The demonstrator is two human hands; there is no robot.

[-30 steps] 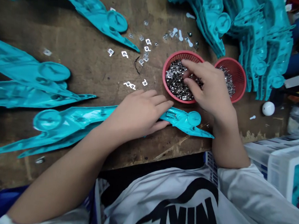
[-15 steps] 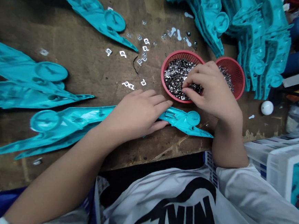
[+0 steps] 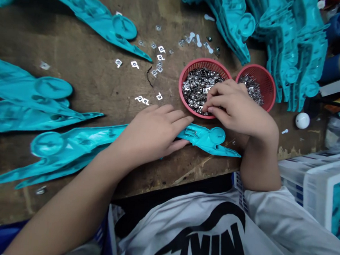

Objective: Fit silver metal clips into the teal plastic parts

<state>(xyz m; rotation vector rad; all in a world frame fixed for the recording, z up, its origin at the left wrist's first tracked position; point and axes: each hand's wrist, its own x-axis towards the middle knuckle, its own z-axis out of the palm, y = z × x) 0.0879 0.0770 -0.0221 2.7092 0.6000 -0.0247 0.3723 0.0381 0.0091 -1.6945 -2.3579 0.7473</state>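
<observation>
My left hand [image 3: 154, 132] lies over a long teal plastic shell [image 3: 207, 140], fingers across its top and thumb at its near edge, holding it against the table. A small slot with metal in it shows just right of the fingers. My right hand [image 3: 233, 105] is over the larger red basket [image 3: 181, 90], thumb and forefinger pinched together among small shiny metal contact plates [image 3: 195, 86]. Whatever is between those fingertips is too small to make out. Another teal shell [image 3: 48, 143] extends out from under my left forearm, partly overlapping a similar one.
A second red basket [image 3: 271, 88] with thin metal pieces touches the first. Loose metal plates [image 3: 142, 100] lie scattered mid-table. More teal shells [image 3: 115, 29] lie at left, and a stack [image 3: 294, 47] stands back right. A white ball [image 3: 302, 120] and white crate [image 3: 308, 170] are at right.
My right hand has lowered slightly and shifted left in the larger basket, its fingertips now down at the metal plates. My left hand stays on the teal shell. The view has shifted a little.
</observation>
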